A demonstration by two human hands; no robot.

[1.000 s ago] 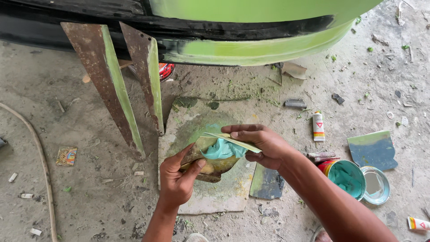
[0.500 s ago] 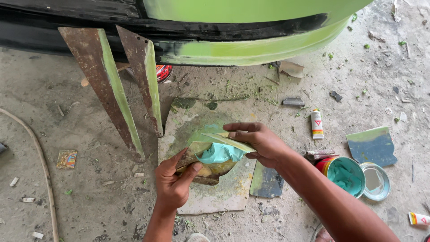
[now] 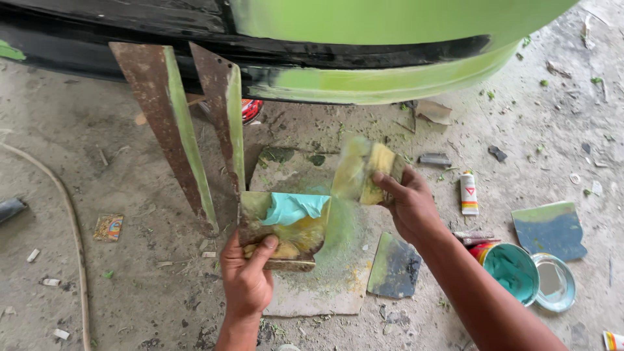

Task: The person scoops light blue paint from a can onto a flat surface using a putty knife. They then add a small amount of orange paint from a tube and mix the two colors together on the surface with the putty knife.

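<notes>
My left hand (image 3: pixel 248 276) pinches the near edge of the mixing board (image 3: pixel 283 229) carrying teal putty (image 3: pixel 294 207), while my right hand (image 3: pixel 408 203), just right and farther, grips the blurred scraper (image 3: pixel 364 170).

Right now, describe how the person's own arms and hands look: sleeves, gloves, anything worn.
Both are bare. The left hand wears no glove, and no ring or watch shows; its forearm is uncovered down to the picture's lower edge. The right hand is also ungloved, and the right forearm has no sleeve in view. No wristband, tape or marking is visible on either arm.
</notes>
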